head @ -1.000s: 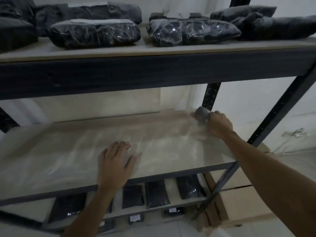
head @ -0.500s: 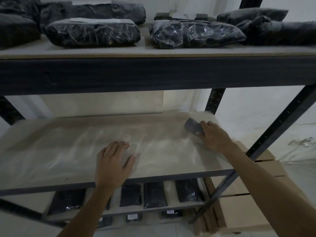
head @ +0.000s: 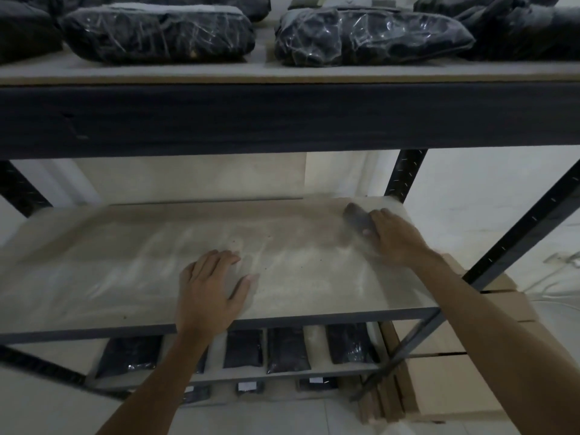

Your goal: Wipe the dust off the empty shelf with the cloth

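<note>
Your right hand (head: 397, 238) is gripping the cloth (head: 357, 216) at the shelf's (head: 141, 268) far right corner; your left hand (head: 208, 290) is lying flat, fingers straight. Wrapped dark bundles (head: 157, 32) are sitting on the shelf above.

Dusty shelf (head: 125, 271) bears a dark cloth (head: 357, 218) and 2 hands.

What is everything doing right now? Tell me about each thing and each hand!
Dusty pale wooden shelf board: bare, streaked with dust.
Small dark grey cloth: pressed on the shelf's far right corner.
Right hand: holds the cloth, blurred.
Left hand: flat on the shelf.
Black plastic-wrapped bundles: lying on the upper shelf.
</note>
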Tool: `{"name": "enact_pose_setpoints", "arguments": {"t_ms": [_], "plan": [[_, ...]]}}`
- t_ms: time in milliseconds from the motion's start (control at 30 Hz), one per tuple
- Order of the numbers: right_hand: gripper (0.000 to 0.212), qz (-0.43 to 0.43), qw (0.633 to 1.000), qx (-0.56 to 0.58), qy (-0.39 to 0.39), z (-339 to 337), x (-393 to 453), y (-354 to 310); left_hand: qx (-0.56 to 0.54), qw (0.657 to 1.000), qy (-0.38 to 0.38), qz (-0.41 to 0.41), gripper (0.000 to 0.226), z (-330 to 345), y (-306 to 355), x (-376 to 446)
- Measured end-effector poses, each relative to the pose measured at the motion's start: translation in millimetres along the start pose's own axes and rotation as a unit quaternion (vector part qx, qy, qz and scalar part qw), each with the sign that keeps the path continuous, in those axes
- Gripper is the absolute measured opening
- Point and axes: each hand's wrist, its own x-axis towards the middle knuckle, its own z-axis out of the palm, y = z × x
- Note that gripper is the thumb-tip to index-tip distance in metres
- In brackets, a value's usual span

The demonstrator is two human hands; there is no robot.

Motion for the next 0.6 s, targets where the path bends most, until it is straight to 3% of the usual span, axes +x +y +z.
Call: {"name": "enact_pose_setpoints", "arguments": {"t_ms": [67, 133, 233, 300, 367, 467, 600], "plan": [[0.043, -0.081, 0.995, 0.036, -0.044, 1.0, -14.7, -8.2, 0.001, 1.0, 0.004, 0.002, 0.045, -0.7, 1.0, -0.2], [0.042, -0.091, 0.994, 0.04, -0.037, -7.3, -5.9, -6.1, 0.002, 1.0, 0.005, 0.004, 0.045, -0.6, 1.6, 0.8], [0.031, 0.046, 0.997, 0.021, 0.052, -21.7, 28.7, 10.4, 0.003, 1.0, 0.006, 0.005, 0.045, 0.7, 1.0, 1.9], [0.034, 0.134, 0.99, 0.014, 0.049, -19.4, 43.0, 19.4, 0.003, 1.0, 0.012, 0.012, 0.044, 0.7, 1.1, 1.6], [0.037, 0.147, 0.989, -0.003, 0.014, -9.5, 45.7, 23.3, 0.003, 1.0, 0.016, 0.016, 0.044, 0.2, 1.5, 1.0], [0.039, 0.088, 0.996, -0.008, 0.008, 0.6, 34.3, 17.0, 0.003, 1.0, 0.02, 0.013, 0.043, -0.2, 1.2, -0.3], [0.036, -0.058, 0.998, 0.016, -0.01, 6.5, -1.2, -7.5, 0.004, 1.0, 0.015, 0.007, 0.043, 0.1, 1.7, 0.6]]}}
